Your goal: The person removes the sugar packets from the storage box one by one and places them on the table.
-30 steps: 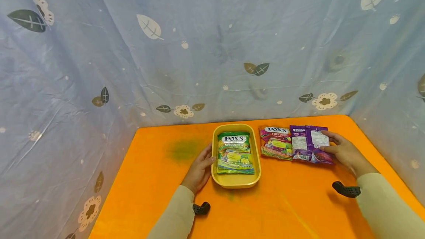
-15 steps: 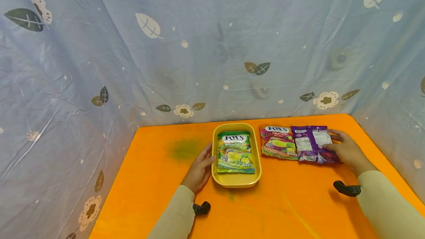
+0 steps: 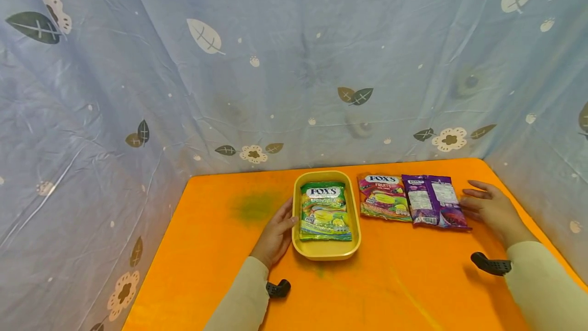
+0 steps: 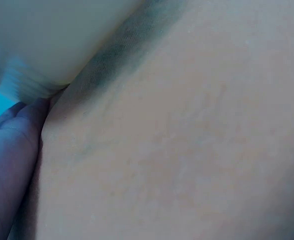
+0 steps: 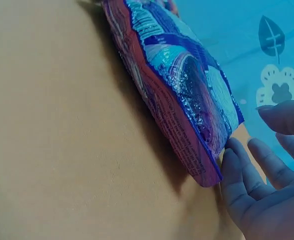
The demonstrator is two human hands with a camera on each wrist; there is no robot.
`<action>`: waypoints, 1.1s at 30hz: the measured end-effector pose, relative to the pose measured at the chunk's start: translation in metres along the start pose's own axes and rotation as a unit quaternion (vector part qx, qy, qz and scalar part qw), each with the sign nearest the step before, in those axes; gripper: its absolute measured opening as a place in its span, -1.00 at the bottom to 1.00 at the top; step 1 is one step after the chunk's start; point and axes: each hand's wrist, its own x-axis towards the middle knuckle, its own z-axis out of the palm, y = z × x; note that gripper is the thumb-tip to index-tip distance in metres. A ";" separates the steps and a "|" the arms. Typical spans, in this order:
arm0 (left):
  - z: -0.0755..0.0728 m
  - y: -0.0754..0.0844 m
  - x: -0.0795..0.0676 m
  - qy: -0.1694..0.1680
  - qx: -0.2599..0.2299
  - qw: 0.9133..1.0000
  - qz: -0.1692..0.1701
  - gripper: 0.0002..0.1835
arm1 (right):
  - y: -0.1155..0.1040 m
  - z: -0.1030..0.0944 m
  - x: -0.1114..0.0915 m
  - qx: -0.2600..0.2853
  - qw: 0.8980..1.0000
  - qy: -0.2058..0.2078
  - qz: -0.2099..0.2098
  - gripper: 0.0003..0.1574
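A yellow tray [image 3: 327, 249] on the orange table holds a green Fox's Spring Tea candy bag [image 3: 325, 213]. My left hand [image 3: 274, 233] holds the tray's left side, thumb at the rim and fingers along the outer wall. In the left wrist view, the fingers [image 4: 34, 112] meet the tray's lower edge [image 4: 52, 45]. To the right lie a red Fox's Fruits candy bag [image 3: 384, 198] and a purple candy bag [image 3: 435, 203], back side up, overlapping the red one's edge. My right hand [image 3: 492, 211] is beside the purple bag with spread fingers, fingertips close to its right edge.
A bluish curtain [image 3: 294, 80] with leaf and flower prints stands behind the orange table [image 3: 220, 249] and along both sides. A black wrist strap piece [image 3: 490, 263] juts from the right sleeve, another black piece [image 3: 278, 288] from the left.
The purple candy bag has shifted slightly right, showing more of the red bag. My right hand has let go of it and drawn off to the right. The left hand and tray stay put.
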 end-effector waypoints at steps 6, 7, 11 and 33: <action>-0.001 -0.001 0.000 -0.002 0.004 1.000 -0.001 -0.28 | 0.000 0.001 -0.003 0.070 0.998 0.000 -0.003 0.08; -0.001 -0.001 0.000 -0.003 0.004 1.000 -0.001 -0.28 | -0.001 0.001 -0.003 0.081 0.997 -0.001 -0.004 0.08; -0.002 -0.001 0.000 -0.005 0.006 1.000 0.000 -0.28 | -0.003 0.005 -0.005 0.114 0.993 -0.003 -0.011 0.07; 0.002 0.001 0.000 0.005 0.010 1.000 -0.005 -0.27 | -0.031 0.042 -0.011 0.188 0.978 -0.053 -0.074 -0.43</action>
